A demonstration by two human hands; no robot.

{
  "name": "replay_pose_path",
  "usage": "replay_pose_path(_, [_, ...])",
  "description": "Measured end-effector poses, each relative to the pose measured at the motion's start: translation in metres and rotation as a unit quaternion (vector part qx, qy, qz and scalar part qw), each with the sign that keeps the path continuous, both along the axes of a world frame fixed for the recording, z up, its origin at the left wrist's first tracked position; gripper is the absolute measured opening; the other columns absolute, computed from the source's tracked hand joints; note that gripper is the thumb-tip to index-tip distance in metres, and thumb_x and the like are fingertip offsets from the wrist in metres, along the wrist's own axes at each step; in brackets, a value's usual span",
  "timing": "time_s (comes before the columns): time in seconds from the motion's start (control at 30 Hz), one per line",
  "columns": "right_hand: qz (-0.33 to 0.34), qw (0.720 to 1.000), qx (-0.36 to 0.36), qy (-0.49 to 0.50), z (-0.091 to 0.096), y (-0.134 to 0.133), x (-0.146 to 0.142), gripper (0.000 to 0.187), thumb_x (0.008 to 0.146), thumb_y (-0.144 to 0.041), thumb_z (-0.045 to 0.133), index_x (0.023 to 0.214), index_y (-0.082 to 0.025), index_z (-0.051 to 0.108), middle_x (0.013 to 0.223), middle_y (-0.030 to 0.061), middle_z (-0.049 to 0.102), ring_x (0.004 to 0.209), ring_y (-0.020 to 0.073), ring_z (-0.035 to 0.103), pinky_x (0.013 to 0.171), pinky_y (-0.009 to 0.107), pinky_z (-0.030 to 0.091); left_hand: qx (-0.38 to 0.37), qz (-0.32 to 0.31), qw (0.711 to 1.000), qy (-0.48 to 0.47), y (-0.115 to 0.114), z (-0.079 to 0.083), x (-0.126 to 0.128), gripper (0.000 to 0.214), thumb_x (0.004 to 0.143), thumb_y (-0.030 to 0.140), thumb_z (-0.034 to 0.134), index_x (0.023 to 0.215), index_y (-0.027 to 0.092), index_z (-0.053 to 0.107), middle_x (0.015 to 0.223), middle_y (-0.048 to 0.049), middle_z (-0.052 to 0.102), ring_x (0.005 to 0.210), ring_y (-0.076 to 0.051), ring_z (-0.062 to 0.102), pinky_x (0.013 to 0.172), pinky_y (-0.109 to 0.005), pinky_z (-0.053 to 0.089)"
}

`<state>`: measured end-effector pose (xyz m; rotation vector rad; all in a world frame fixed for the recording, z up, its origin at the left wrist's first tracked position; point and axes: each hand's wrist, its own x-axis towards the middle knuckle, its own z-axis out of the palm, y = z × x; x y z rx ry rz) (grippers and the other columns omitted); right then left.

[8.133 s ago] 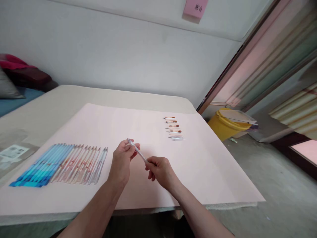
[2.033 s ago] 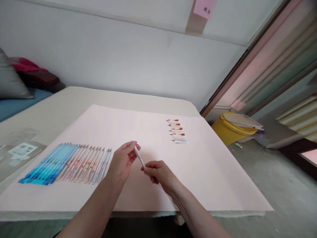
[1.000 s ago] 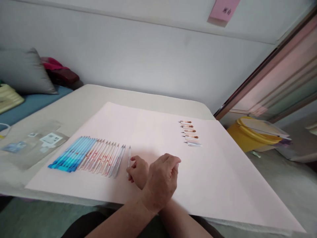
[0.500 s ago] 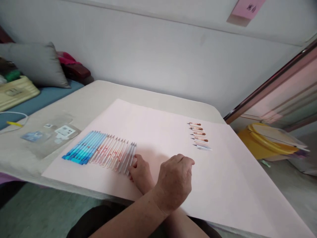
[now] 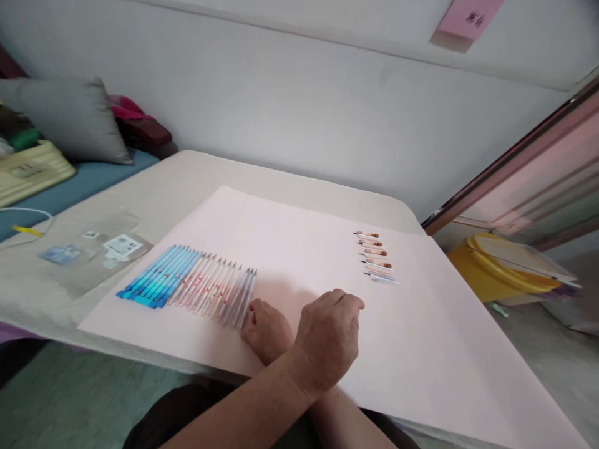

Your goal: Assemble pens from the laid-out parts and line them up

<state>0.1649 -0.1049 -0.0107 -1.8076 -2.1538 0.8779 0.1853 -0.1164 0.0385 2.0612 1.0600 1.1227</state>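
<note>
My arms are crossed, the left forearm lying over the right. My left hand [image 5: 330, 337] is held above the sheet right of centre, its fingers curled closed; whatever may be inside them is hidden. Resting low beside the pens, my right hand [image 5: 267, 330] is closed in a loose fist with nothing showing in it. Just left of it are clear grey pens [image 5: 244, 299], then pale pens with red patterns [image 5: 210, 284], then blue pens [image 5: 161, 274], all side by side in one row. Farther right lies a column of brown-topped pens [image 5: 377, 252] with a whitish pen [image 5: 382, 279] nearest me.
A large pale pink sheet [image 5: 299, 231] covers much of the table [image 5: 196, 168]. At the left lie a clear plastic wrapper [image 5: 93, 262] and a white cable [image 5: 28, 211]. A grey cushion [image 5: 79, 118] sits beyond. A yellow bucket [image 5: 496, 268] stands on the floor at right.
My right hand has drawn slightly away from the grey pens, and its fingers have curled in. My left hand stays nearly in place, and the pens look unmoved.
</note>
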Motion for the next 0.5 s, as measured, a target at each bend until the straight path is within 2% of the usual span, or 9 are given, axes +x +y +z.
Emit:
replay_pose_path(0.17, [0.032,0.998,0.001,-0.052,0.0,-0.0021,-0.0035,0.022,0.074,-0.02,0.055,0.096,-0.018,0.052,0.097,0.0082,0.061,0.077,0.0213,0.06,0.061,0.03,0.039,-0.004,-0.012,1.0,0.007,0.0,-0.0008,0.0001,0.02,0.083,0.012,0.042,0.094,0.02,0.058,0.084,-0.0028,0.062,0.079,-0.016,0.056,0.072,-0.029,0.045])
replay_pose_path(0.5, [0.023,0.999,-0.008,-0.045,0.0025,-0.002,-0.0035,0.021,0.076,-0.022,0.057,0.095,-0.018,0.052,0.098,0.0089,0.061,0.08,0.0211,0.061,0.061,0.031,0.039,0.006,-0.01,1.0,0.011,0.0011,-0.0047,0.001,0.02,0.084,0.012,0.04,0.092,0.019,0.057,0.083,-0.0028,0.061,0.078,-0.015,0.055,0.071,-0.028,0.045])
